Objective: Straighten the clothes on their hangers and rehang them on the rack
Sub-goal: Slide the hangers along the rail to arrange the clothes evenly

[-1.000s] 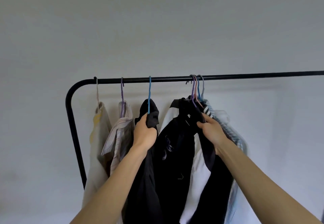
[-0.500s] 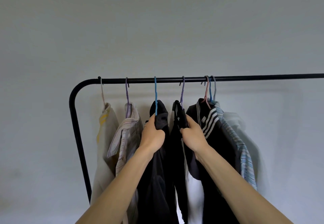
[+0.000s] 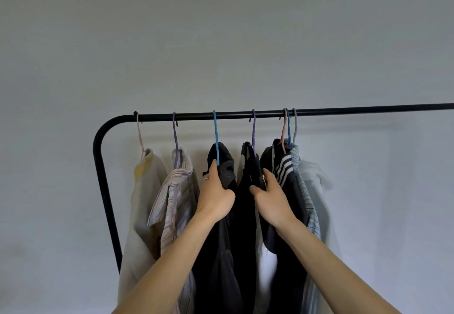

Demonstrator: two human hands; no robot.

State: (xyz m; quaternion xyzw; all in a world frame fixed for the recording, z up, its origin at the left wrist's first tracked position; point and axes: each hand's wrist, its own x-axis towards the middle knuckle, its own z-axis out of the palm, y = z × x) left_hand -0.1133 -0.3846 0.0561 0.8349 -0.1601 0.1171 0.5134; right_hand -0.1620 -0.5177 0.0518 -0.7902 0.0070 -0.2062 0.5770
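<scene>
A black clothes rack (image 3: 344,110) carries several garments on coloured hangers. My left hand (image 3: 216,195) grips the shoulder of a black garment (image 3: 222,163) hung on a blue hanger (image 3: 216,132). My right hand (image 3: 269,193) grips a second black garment (image 3: 250,166) that hangs on a purple hanger (image 3: 253,129) just to the right. Left of them hang a cream shirt (image 3: 145,191) and a striped shirt (image 3: 177,191). To the right, bunched together, hang a dark top with white stripes (image 3: 282,163), a blue striped shirt (image 3: 304,191) and a pale shirt (image 3: 317,178).
The rack's curved left post (image 3: 103,178) runs down beside the cream shirt. The bar's right part (image 3: 393,107) carries no hangers. A plain pale wall (image 3: 221,43) stands close behind the rack.
My right hand slid the purple hanger with its black garment left along the bar, away from the bunch on the right. My left hand has stayed on the blue-hanger garment.
</scene>
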